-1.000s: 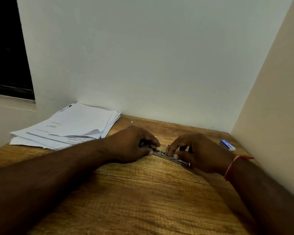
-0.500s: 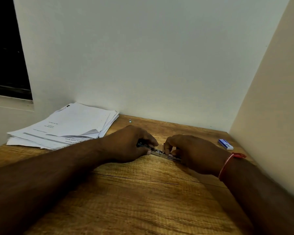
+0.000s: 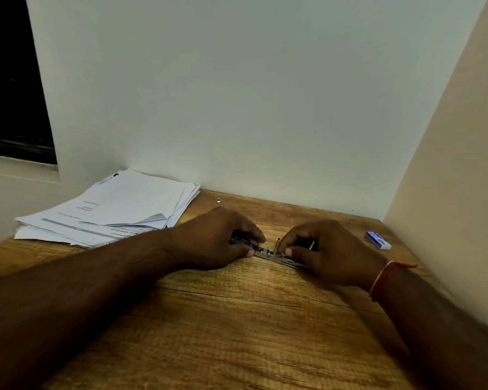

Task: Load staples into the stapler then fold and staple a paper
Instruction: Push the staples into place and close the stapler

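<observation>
A small metal stapler [image 3: 268, 253] lies opened out flat on the wooden table [image 3: 237, 333], between my two hands. My left hand [image 3: 220, 240] grips its dark left end. My right hand [image 3: 321, 251] covers its right end, with thumb and fingertips pinched at the silver middle part by the hinge. Most of the stapler is hidden under my hands. A stack of white printed papers [image 3: 119, 212] lies at the back left. A small blue and white staple box [image 3: 378, 240] sits at the right, near the side wall.
A tiny metal bit [image 3: 217, 200] lies near the back wall. Walls close the table in at the back and on the right. A dark window is at the upper left. A red thread is tied round my right wrist.
My right hand has slid left along the stapler toward the hinge, so less of the metal rail shows. My left hand has kept its grip in place.
</observation>
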